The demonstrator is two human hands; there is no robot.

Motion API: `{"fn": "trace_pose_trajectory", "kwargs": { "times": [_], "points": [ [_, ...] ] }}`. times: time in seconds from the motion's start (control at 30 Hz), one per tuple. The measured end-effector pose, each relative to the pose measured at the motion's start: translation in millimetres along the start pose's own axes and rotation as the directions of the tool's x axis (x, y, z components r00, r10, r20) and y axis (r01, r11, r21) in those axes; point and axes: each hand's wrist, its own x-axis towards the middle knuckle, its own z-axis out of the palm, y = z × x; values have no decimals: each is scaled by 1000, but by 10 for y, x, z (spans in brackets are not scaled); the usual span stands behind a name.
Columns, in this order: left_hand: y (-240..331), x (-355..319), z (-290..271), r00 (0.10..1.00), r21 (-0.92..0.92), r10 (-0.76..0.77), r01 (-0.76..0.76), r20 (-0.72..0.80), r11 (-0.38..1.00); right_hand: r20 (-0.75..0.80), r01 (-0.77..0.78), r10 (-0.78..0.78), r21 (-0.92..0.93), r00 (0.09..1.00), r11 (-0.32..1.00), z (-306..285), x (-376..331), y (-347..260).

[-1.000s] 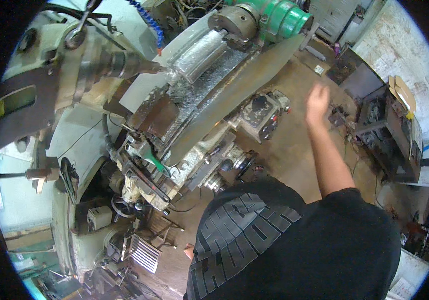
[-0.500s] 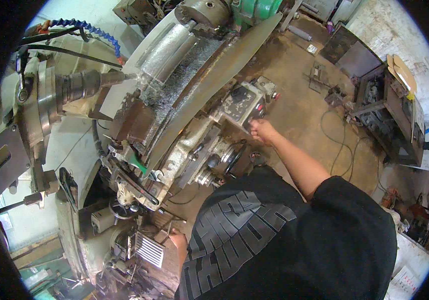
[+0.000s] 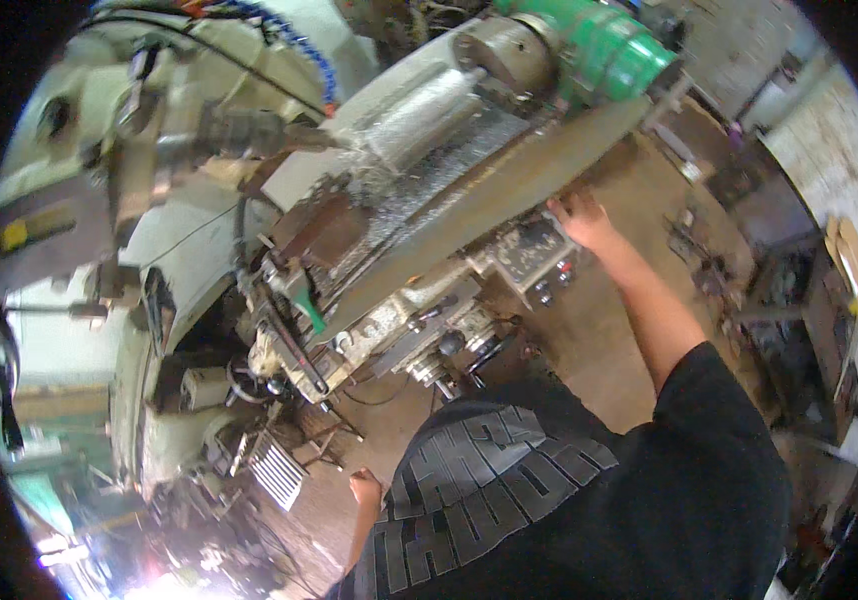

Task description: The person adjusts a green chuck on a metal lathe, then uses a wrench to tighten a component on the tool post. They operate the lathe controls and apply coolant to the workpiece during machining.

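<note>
My right hand [image 3: 581, 222] reaches out and rests on the front edge of the long grey machine table [image 3: 509, 185], just above a small control box with buttons [image 3: 531, 258]. Its fingers are spread and hold nothing. My left hand [image 3: 364, 490] hangs low beside my black printed shirt, fingers curled in with nothing visible in them. On the table lies a shiny ribbed metal workpiece [image 3: 417, 118] with chips around it, clamped toward a round chuck [image 3: 501, 55] on a green unit [image 3: 604, 40]. The machine's spindle with its cutter [image 3: 249, 132] meets the workpiece's left end.
A blue segmented coolant hose [image 3: 294, 45] arcs over the spindle. Handwheels and levers [image 3: 439, 350] stick out below the table. Brown floor [image 3: 589, 350] lies to my right, with cluttered shelves and boxes [image 3: 829, 290] beyond it. Scrap and a white grille [image 3: 279, 475] lie at lower left.
My right hand came down from the air at the right, passed the control box, and now rests on the table edge. The view has swung slightly; my left hand stays low.
</note>
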Motion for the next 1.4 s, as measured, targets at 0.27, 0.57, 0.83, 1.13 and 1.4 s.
{"fn": "trace_pose_trajectory", "kwargs": {
  "times": [0.27, 0.57, 0.83, 1.13, 1.4],
  "points": [
    [-215, -346, 196, 994, -230, -94, 81, -48, 970, 590, 115, -90, -4, 802, 993, 13, 559, 75],
    [-599, -930, 586, 991, 10, 2, -4, 135, 1000, 607, -14, 106, -155, 788, 988, -21, 527, -79],
    [-520, -964, 604, 991, -60, -70, 78, 118, 995, 562, -35, -28, 100, 827, 994, 175, 582, 128],
    [187, -936, 467, 992, -88, 121, -119, 24, 989, 456, 35, -14, -39, 890, 999, 230, 575, 166],
    [-142, -956, 856, 970, 0, 191, -193, 148, 981, 648, -65, 82, -50, 757, 997, 298, 708, 166]
  ]
}}
